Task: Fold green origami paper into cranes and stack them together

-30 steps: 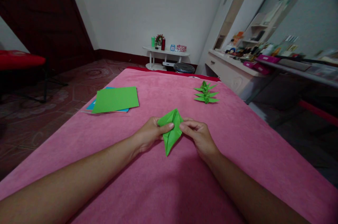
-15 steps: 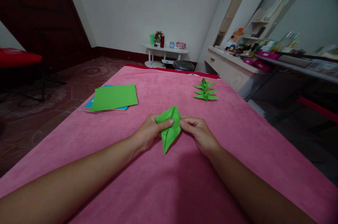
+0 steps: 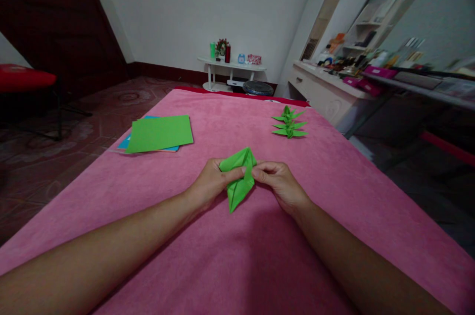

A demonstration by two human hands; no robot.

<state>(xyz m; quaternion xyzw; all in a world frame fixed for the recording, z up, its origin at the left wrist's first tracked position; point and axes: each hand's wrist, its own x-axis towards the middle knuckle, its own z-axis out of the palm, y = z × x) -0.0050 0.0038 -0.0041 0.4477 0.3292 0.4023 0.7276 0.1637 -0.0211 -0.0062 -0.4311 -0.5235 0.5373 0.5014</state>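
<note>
Centre stage, the folded green paper [image 3: 239, 189] is hovering over the pink cloth [image 3: 208, 260], one point aiming at twelve o'clock, another dipping toward seven. The left hand [image 3: 208, 180] is gripping it from nine o'clock, thumb lying across the front and fingers tucking behind, presumably so the layers are staying together. Over at three o'clock, the right hand [image 3: 279, 182] is pinching the edge between thumb and fingers, likely for finer control. Out at ten, the stack of coloured sheets [image 3: 161, 133] is resting, green topping blue, seemingly away from the forearms. Between one and two, spiky green figures [image 3: 289, 131] are lining up, perhaps so their points aren't getting crushed.
</note>
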